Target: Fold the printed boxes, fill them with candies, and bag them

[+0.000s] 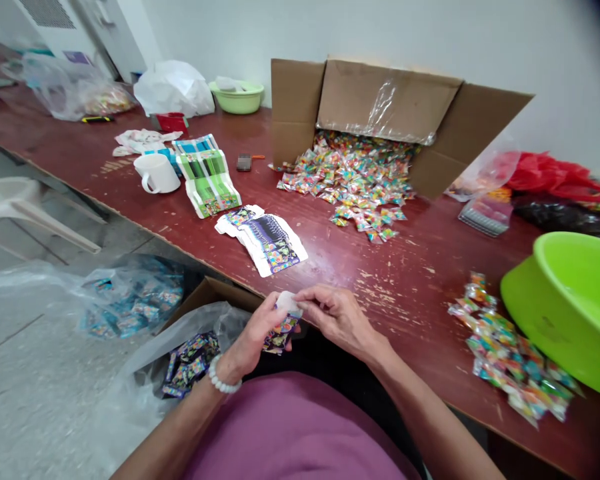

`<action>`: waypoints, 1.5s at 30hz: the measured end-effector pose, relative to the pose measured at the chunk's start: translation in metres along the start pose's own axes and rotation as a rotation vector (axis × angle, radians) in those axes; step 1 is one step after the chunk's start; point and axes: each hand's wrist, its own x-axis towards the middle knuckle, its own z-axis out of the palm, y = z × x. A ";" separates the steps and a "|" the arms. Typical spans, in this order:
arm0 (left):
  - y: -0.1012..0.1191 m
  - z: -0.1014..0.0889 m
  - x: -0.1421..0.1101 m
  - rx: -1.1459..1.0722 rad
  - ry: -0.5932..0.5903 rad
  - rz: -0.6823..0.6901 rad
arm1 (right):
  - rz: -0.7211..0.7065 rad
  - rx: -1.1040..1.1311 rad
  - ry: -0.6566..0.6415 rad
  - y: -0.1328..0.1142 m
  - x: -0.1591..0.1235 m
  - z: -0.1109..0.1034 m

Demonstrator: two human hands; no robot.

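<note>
My left hand (pixel 254 333), with a pale bead bracelet at the wrist, is closed around a small printed carton (pixel 281 331) in purple and bright colours, just off the table's front edge. The carton's white flap stands up at the top. My right hand (pixel 337 318) pinches that flap between thumb and fingertips. Beyond my hands, a stack of flat printed carton blanks (pixel 273 243) lies on the table. Left of my lap, a clear plastic bag (pixel 225 320) holds several filled cartons of the same purple print (pixel 193 360).
An open cardboard box (pixel 390 100) spills wrapped candies (pixel 353 177) onto the red table (pixel 380 293). More candies (pixel 510 357) lie beside a green basin (pixel 545 300) at right. Green blanks (pixel 207 173) and a white mug (pixel 157 175) stand at left. A bag of blue packs (pixel 140 303) sits below.
</note>
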 end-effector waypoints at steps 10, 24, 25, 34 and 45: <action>0.001 0.005 0.002 -0.152 0.080 -0.038 | 0.335 0.612 0.091 0.017 -0.008 0.020; -0.003 0.012 0.002 -0.475 0.013 -0.146 | 0.000 0.273 0.051 0.007 -0.009 0.023; -0.002 0.012 0.002 -0.490 0.005 -0.153 | -0.010 0.270 0.029 0.007 -0.009 0.022; 0.003 0.015 -0.001 -0.268 0.087 -0.095 | 0.260 0.632 -0.015 0.004 0.005 0.026; 0.004 0.005 0.008 -0.587 0.130 -0.138 | -0.129 -0.043 -0.035 -0.001 -0.019 0.033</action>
